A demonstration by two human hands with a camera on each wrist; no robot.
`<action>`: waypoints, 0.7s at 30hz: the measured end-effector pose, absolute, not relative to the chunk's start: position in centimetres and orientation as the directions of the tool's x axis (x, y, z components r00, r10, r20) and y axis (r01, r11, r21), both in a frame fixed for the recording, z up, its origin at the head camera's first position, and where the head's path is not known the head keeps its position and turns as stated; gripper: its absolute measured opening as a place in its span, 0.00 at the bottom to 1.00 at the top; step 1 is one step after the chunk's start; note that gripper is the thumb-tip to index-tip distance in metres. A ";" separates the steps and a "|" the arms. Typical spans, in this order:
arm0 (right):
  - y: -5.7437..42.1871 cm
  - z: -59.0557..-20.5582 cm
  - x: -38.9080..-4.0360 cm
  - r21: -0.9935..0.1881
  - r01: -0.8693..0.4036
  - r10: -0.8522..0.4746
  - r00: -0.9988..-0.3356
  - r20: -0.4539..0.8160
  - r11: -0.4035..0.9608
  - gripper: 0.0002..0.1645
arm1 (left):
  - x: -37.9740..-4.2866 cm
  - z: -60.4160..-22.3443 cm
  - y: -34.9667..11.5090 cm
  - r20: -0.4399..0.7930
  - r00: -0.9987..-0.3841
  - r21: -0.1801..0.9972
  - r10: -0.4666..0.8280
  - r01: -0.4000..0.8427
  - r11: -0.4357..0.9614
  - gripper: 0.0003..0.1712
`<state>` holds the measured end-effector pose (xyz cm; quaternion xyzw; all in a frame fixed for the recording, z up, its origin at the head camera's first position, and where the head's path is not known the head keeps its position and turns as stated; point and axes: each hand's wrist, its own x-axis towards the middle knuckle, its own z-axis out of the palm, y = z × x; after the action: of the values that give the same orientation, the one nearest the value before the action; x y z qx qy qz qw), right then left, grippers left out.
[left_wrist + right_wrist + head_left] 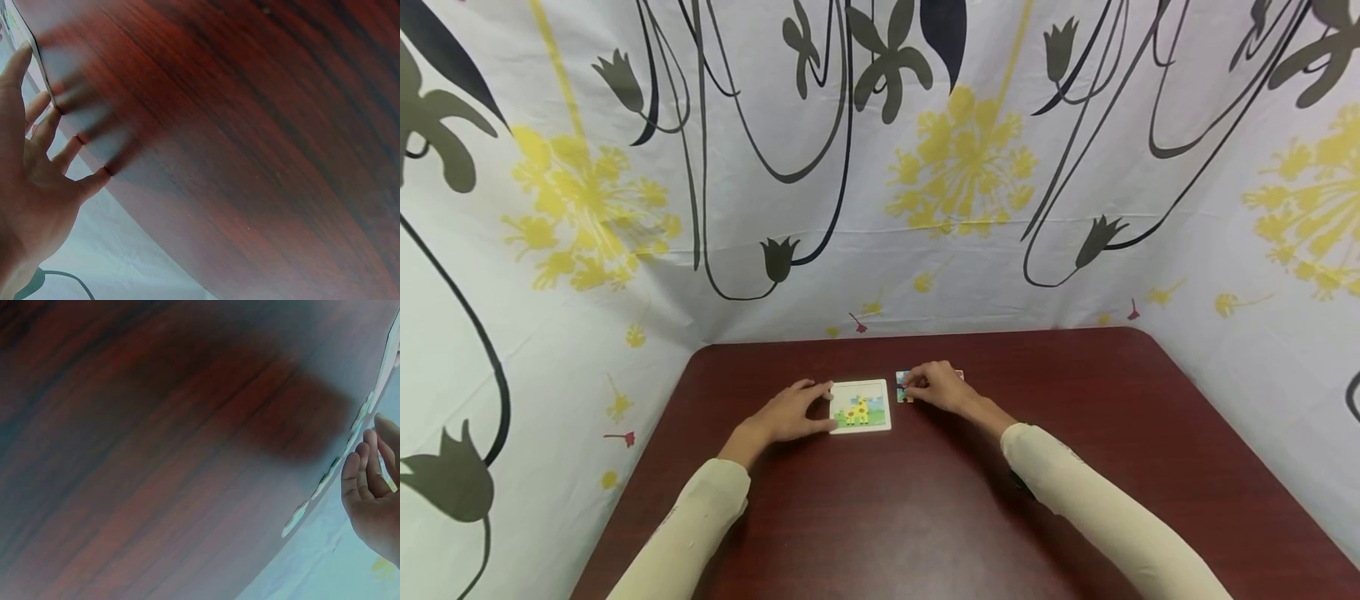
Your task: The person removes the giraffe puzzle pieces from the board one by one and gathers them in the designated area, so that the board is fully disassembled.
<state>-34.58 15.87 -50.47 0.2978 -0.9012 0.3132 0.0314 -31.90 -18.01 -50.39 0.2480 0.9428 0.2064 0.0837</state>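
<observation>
1. Puzzle board (888, 406), one, white-framed: it lies flat near the worktop's (880, 517) far edge, closer to the far left corner than the far right. Its picture shows yellow giraffe-like figures on green; any lettering is too small to read.
2. Loose pieces (903, 388), colourful: they lie just right of the board, along the worktop's far edge. The right hand covers some, so I cannot count them.
3. Left hand (784, 415), one: fingers spread and unclenched, thumb and fingertips touching the board's left side.
4. Right hand (942, 387), one: fingers bent, tips at the pieces; I cannot tell whether it grasps one.
5. Cream sleeves (700, 504), two, reach in over the near edge.
6. Patterned cloth (820, 304) behind the far edge: three large yellow flower heads.
</observation>
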 end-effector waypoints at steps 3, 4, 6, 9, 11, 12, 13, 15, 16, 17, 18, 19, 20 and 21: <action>15.0 -50.2 -34.6 -0.557 -0.575 -0.542 -0.803 0.248 0.599 0.10 | -32.0 -50.2 -18.0 -0.050 -0.862 0.426 0.504 0.438 0.791 0.43; 14.6 -50.2 -34.7 -0.561 -0.574 -0.545 -0.802 0.242 0.596 0.11 | -32.0 -50.2 -18.0 -0.047 -0.862 0.425 0.505 0.440 0.791 0.43; 13.9 -50.0 -34.6 -0.563 -0.575 -0.550 -0.801 0.237 0.594 0.11 | -32.1 -50.0 -18.0 -0.041 -0.862 0.426 0.506 0.443 0.789 0.43; 12.8 -49.9 -34.5 -0.552 -0.586 -0.564 -0.792 0.234 0.593 0.12 | -32.0 -49.9 -18.0 -0.044 -0.861 0.426 0.507 0.443 0.789 0.44; 12.0 -49.8 -34.4 -0.545 -0.598 -0.580 -0.781 0.232 0.588 0.12 | -32.1 -49.9 -17.9 -0.047 -0.860 0.428 0.508 0.442 0.788 0.45; 11.7 -49.8 -34.4 -0.544 -0.602 -0.587 -0.777 0.227 0.585 0.12 | -32.1 -49.9 -17.9 -0.048 -0.860 0.429 0.508 0.442 0.788 0.45; 11.3 -49.7 -34.3 -0.544 -0.601 -0.593 -0.775 0.219 0.586 0.12 | -32.1 -50.0 -17.9 -0.048 -0.860 0.429 0.507 0.441 0.789 0.46; 10.6 -49.7 -34.3 -0.543 -0.594 -0.599 -0.777 0.195 0.594 0.13 | -32.1 -50.0 -17.9 -0.048 -0.862 0.428 0.504 0.438 0.791 0.46; 10.2 -49.7 -34.2 -0.542 -0.592 -0.605 -0.775 0.182 0.596 0.14 | -32.0 -50.1 -17.9 -0.049 -0.863 0.428 0.502 0.436 0.792 0.46; 9.9 -49.7 -34.2 -0.543 -0.588 -0.609 -0.775 0.168 0.599 0.14 | -32.0 -50.1 -17.9 -0.050 -0.864 0.428 0.501 0.434 0.793 0.46; 9.6 -49.8 -34.2 -0.544 -0.584 -0.614 -0.775 0.151 0.603 0.15 | -32.0 -50.1 -17.9 -0.049 -0.865 0.429 0.500 0.434 0.793 0.46; 9.3 -49.8 -34.2 -0.542 -0.582 -0.620 -0.773 0.137 0.606 0.16 | -31.9 -50.2 -17.9 -0.049 -0.865 0.430 0.499 0.433 0.792 0.46; 9.1 -49.8 -34.1 -0.542 -0.581 -0.627 -0.769 0.122 0.607 0.17 | -31.9 -50.2 -18.0 -0.050 -0.865 0.430 0.499 0.433 0.792 0.46; 8.9 -49.8 -34.1 -0.538 -0.583 -0.634 -0.765 0.111 0.609 0.18 | -31.8 -50.3 -18.0 -0.052 -0.865 0.429 0.499 0.432 0.793 0.46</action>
<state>-34.12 8.88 -49.85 0.3396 -0.8958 0.2831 -0.0455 -31.82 -17.99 -50.29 0.2468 0.9434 0.2061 0.0814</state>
